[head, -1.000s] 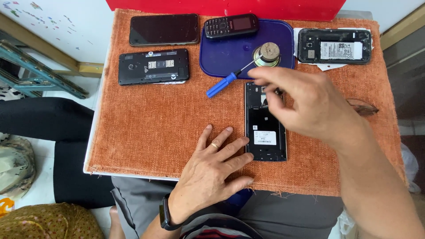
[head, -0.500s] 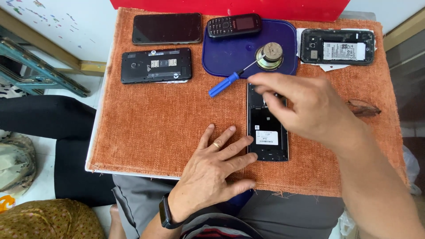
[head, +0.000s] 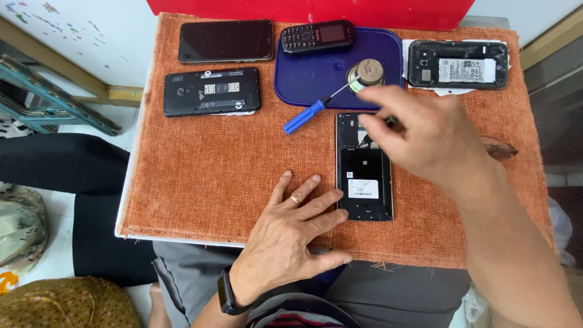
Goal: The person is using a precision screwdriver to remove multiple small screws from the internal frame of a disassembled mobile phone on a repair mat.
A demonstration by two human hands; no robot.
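An opened black phone [head: 364, 182] with its back cover off lies on the orange cloth [head: 212, 164]. My left hand [head: 291, 231] rests flat on the cloth, fingers spread, with the fingertips against the phone's lower left edge. My right hand [head: 425, 133] hovers over the top end of the phone, fingers pinched on a thin dark tool [head: 367, 138] whose tip points at the phone's upper part. A blue-handled screwdriver [head: 306, 116] lies to the upper left, its shaft leaning on a round metal piece [head: 367, 73].
A blue plastic lid [head: 316, 76] holds the round metal piece and a small keypad phone [head: 317, 35]. Another opened phone [head: 211, 91] and a dark-screen phone [head: 226, 41] lie at the left. A third opened phone [head: 458, 64] is at the back right. A red box edge [head: 303, 9] runs behind.
My right hand has shifted slightly over the top of the opened phone. My left hand has stayed flat in place.
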